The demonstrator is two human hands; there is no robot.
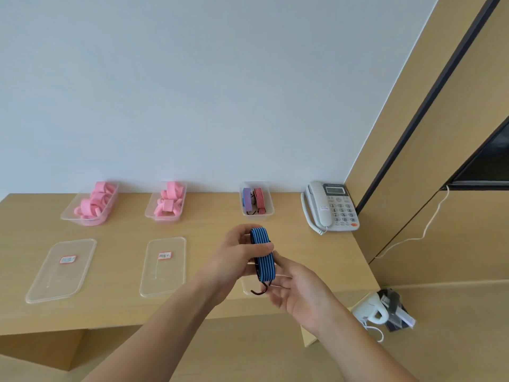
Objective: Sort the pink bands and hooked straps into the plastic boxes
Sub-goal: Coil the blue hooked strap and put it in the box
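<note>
A coiled blue-and-black striped hooked strap (263, 255) is held above the wooden desk. My left hand (239, 255) grips its upper part, thumb across the coil. My right hand (292, 288) supports the lower end, where dark hooks (260, 290) hang out. Against the wall stand three clear plastic boxes: the left box (66, 215) and the middle box (150, 213) hold pink bands (96, 202), and the right box (268, 209) holds two coiled straps, one blue-pink and one red striped (259, 198).
Two clear lids with red-edged labels lie on the desk, one at the left (60, 271) and one in the middle (164, 266). A third lid (246, 288) is partly hidden under my hands. A grey telephone (330, 208) sits at the right; a white kettle (370, 310) stands below.
</note>
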